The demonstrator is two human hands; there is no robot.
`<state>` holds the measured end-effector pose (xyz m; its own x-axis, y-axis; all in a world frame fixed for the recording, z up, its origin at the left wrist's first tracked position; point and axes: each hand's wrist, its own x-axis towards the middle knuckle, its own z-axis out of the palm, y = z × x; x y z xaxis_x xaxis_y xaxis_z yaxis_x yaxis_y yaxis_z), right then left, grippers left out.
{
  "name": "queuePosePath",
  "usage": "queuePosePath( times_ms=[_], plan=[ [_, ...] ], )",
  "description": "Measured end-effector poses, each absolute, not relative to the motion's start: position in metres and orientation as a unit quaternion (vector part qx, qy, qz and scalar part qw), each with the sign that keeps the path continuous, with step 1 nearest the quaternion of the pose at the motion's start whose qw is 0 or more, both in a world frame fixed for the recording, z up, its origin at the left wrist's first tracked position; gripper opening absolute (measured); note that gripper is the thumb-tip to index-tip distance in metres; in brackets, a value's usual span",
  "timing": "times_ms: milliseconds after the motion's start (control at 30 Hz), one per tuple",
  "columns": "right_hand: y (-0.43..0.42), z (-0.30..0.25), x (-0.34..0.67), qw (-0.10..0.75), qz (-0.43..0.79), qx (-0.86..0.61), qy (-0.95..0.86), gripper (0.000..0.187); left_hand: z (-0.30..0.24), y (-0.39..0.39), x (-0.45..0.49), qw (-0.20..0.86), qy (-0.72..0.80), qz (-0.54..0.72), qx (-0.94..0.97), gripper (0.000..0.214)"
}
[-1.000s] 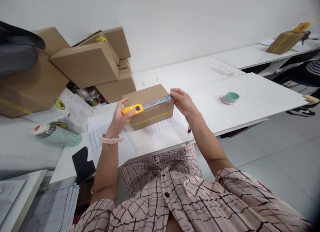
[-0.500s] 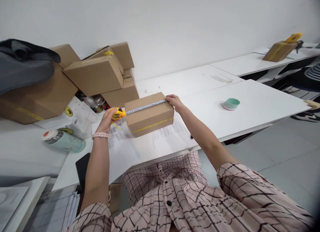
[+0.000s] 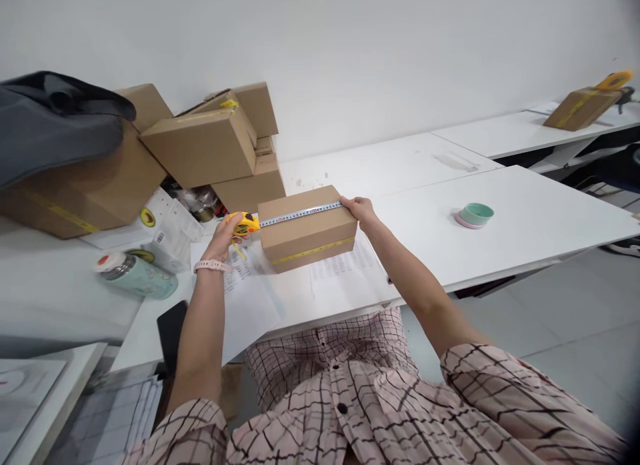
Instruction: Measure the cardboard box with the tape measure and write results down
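A closed cardboard box [image 3: 310,235] with a yellow tape strip along its front side lies on printed sheets on the white table. My left hand [image 3: 223,237] is closed around a yellow tape measure [image 3: 246,223] at the box's left end. The extended metal blade [image 3: 300,215] runs lengthwise across the top of the box. At the right end, my right hand [image 3: 359,209] pinches the blade's end against the box's top edge. A yellow strap hangs below the tape measure's case.
Stacked cardboard boxes [image 3: 200,148] stand at the back left, a dark grey item [image 3: 55,131] on top. A mint flask [image 3: 137,275] and a black flat object [image 3: 173,331] lie on the left. A green round container [image 3: 477,213] sits on the right. Another taped box [image 3: 575,109] stands farther off.
The camera view has shifted slightly, so the scene appears a little farther right. Both hands keep their hold on the tape measure, and the blade still lies across the box.
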<state>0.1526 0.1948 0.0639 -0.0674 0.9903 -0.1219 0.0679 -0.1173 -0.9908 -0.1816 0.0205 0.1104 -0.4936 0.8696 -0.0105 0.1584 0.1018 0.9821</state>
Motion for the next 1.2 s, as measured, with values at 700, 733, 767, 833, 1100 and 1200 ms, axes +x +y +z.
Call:
queuePosePath(
  times_ms=[700, 733, 767, 833, 1100, 1200],
  plan=[
    [0.208, 0.128, 0.058, 0.248, 0.239, -0.459, -0.819, 0.032, 0.090, -0.033, 0.029, 0.614, 0.438, 0.593, 0.283, 0.066],
    [0.207, 0.130, 0.057, 0.243, 0.239, -0.464, -0.818, 0.031, 0.094, -0.027, 0.028, 0.610, 0.446, 0.592, 0.279, 0.066],
    [0.207, 0.131, 0.056, 0.238, 0.240, -0.466, -0.818, 0.030, 0.097, -0.022, 0.028, 0.606, 0.453, 0.592, 0.276, 0.066],
    [0.208, 0.131, 0.055, 0.233, 0.241, -0.471, -0.816, 0.029, 0.099, -0.016, 0.032, 0.599, 0.463, 0.591, 0.279, 0.066],
    [0.217, 0.124, 0.051, 0.207, 0.221, -0.478, -0.824, 0.025, 0.092, -0.020, 0.048, 0.594, 0.466, 0.598, 0.268, 0.066],
    [0.219, 0.120, 0.048, 0.208, 0.221, -0.481, -0.823, 0.024, 0.088, -0.022, 0.050, 0.591, 0.467, 0.603, 0.264, 0.064]
  ],
)
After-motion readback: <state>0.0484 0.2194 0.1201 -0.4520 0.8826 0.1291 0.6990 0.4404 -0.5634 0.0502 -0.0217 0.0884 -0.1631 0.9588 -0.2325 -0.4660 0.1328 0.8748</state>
